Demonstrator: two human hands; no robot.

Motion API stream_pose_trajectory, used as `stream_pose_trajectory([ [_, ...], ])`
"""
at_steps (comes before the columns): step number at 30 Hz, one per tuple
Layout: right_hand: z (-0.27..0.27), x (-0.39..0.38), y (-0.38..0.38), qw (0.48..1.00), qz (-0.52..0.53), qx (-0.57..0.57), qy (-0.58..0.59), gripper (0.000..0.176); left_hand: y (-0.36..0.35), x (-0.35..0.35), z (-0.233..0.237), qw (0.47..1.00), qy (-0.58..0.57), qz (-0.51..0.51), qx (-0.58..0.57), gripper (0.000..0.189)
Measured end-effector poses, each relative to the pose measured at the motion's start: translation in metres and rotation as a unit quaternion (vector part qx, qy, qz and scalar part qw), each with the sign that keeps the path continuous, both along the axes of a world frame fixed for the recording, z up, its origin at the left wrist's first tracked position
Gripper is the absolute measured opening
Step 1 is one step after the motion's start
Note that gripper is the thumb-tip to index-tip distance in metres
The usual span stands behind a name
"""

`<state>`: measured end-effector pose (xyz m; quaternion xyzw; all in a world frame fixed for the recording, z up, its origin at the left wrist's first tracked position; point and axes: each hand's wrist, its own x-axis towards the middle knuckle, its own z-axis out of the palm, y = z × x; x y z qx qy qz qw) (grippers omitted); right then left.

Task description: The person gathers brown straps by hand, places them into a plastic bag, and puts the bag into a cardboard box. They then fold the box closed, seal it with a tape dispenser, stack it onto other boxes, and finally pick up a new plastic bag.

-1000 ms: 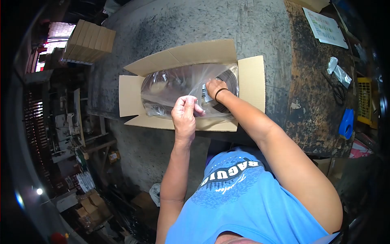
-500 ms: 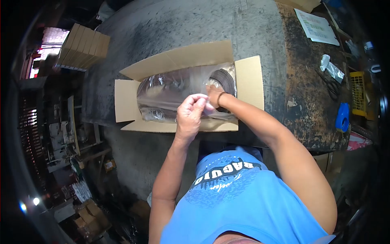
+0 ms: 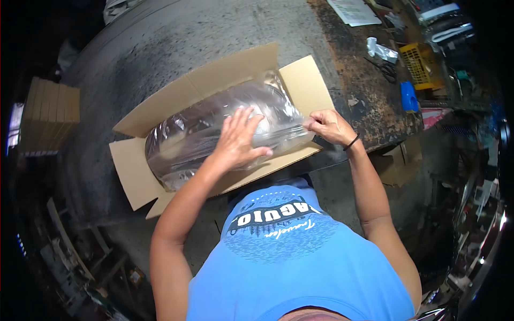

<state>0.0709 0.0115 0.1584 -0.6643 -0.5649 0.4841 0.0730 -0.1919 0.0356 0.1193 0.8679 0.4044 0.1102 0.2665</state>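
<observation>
An open cardboard box (image 3: 230, 67) lies on the dark worktable with its flaps spread. Inside it are dark rolls wrapped in clear plastic (image 3: 187, 120). My left hand (image 3: 238, 140) rests on the plastic near the middle of the box, its fingers spread. At the right end of the box my right hand (image 3: 329, 127), with a dark band at the wrist, is closed on the edge of the plastic. The plastic stretches between the two hands over the rolls.
Flat cardboard boxes (image 3: 51, 109) stand in a stack at the left. Printed sheets (image 3: 356, 12), a small plastic packet (image 3: 381, 51), black scissors (image 3: 386, 69), a blue tape dispenser (image 3: 409, 97) and a yellow basket (image 3: 416, 67) are on the right side of the worktable (image 3: 214, 32).
My right hand has come out of the box and moved right to the plastic's edge. My left hand has opened onto the plastic, which now covers the roll end. The view has turned.
</observation>
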Motion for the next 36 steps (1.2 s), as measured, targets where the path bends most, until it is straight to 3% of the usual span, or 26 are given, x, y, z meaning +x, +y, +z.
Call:
stream_pose_trajectory([
  [1,-0.003,0.005,-0.003,1.000,-0.007,0.003,-0.008,0.021,0.004,0.012,-0.021,1.000,-0.008,-0.007,0.003,0.065],
  [3,-0.018,0.018,-0.013,0.997,0.000,0.059,-0.049,0.027,0.020,0.039,-0.061,0.992,-0.055,-0.032,0.111,0.040],
  [8,-0.017,0.020,-0.017,0.983,-0.067,0.163,-0.046,0.029,0.051,0.094,-0.088,0.984,-0.171,-0.009,0.048,0.023],
  [10,-0.005,0.004,-0.010,0.962,-0.076,0.263,0.019,0.057,0.052,0.109,-0.081,0.971,-0.236,-0.002,-0.028,0.019],
  [11,-0.017,0.002,-0.002,0.962,-0.069,0.261,0.034,0.057,0.047,0.114,-0.073,0.957,-0.283,0.005,-0.065,0.017],
  [13,-0.053,-0.010,0.015,0.916,0.047,0.400,0.000,0.089,0.038,0.112,-0.031,0.910,-0.328,0.019,-0.251,0.018],
  [14,-0.057,-0.011,0.020,0.937,-0.023,0.150,0.314,0.100,0.036,0.101,-0.012,0.901,-0.314,0.037,-0.297,0.020],
  [15,-0.036,-0.015,0.027,0.968,-0.006,0.087,0.236,0.094,0.034,0.084,0.001,0.888,-0.305,0.061,-0.340,0.022],
  [16,-0.058,-0.010,0.030,0.961,0.031,0.158,0.226,0.073,0.030,0.059,0.006,0.915,-0.324,0.033,-0.237,0.026],
  [17,-0.057,-0.006,0.032,0.973,0.077,0.107,0.188,0.038,0.024,0.035,0.011,0.933,-0.333,-0.005,-0.133,0.029],
  [18,-0.064,0.010,0.035,0.968,0.173,0.084,0.162,0.019,0.014,0.000,0.015,0.973,-0.224,-0.017,-0.057,0.039],
  [20,-0.056,0.005,0.030,0.980,0.155,0.119,0.029,0.018,-0.014,-0.079,-0.004,1.000,0.001,-0.003,-0.028,0.047],
  [21,-0.057,0.007,0.029,0.979,0.160,0.120,0.034,0.018,-0.025,-0.120,-0.008,0.987,0.071,0.002,-0.143,0.050],
  [22,-0.059,0.012,0.028,0.967,0.207,0.128,-0.072,0.016,-0.033,-0.149,-0.001,0.939,0.204,0.028,-0.274,0.043],
  [23,-0.060,0.012,0.026,0.941,0.255,0.131,-0.178,0.014,-0.045,-0.177,-0.021,0.913,0.270,0.043,-0.303,0.029],
  [26,-0.052,0.002,0.020,0.938,0.256,0.056,-0.226,0.015,-0.054,-0.234,-0.050,0.917,0.252,0.119,-0.285,0.022],
  [28,-0.062,0.014,0.020,0.927,0.263,0.054,-0.264,0.015,-0.051,-0.246,-0.047,0.871,0.407,0.121,-0.247,0.021],
  [29,-0.067,0.021,0.021,0.915,0.263,0.052,-0.301,0.015,-0.050,-0.246,-0.043,0.870,0.406,0.124,-0.249,0.021],
  [31,-0.039,0.033,0.030,0.950,0.198,0.084,-0.225,0.021,-0.039,-0.229,-0.019,0.871,0.406,0.147,-0.233,0.021],
  [32,-0.039,0.046,0.033,0.946,0.179,0.203,-0.176,0.032,-0.039,-0.226,-0.018,0.872,0.404,0.148,-0.235,0.021],
  [33,-0.039,0.054,0.035,0.927,0.159,0.317,-0.122,0.043,-0.040,-0.223,-0.018,0.926,0.309,0.140,-0.167,0.027],
  [34,-0.015,0.036,0.037,0.954,0.141,0.257,-0.063,0.058,-0.042,-0.222,-0.018,0.964,0.211,0.131,-0.096,0.035],
  [35,0.009,0.009,0.036,0.973,0.119,0.196,-0.002,0.074,-0.043,-0.222,-0.020,0.963,0.214,0.133,-0.097,0.035],
  [36,0.009,-0.009,0.035,0.964,0.173,0.202,0.023,0.084,-0.044,-0.222,-0.026,0.960,0.225,0.129,-0.109,0.045],
])
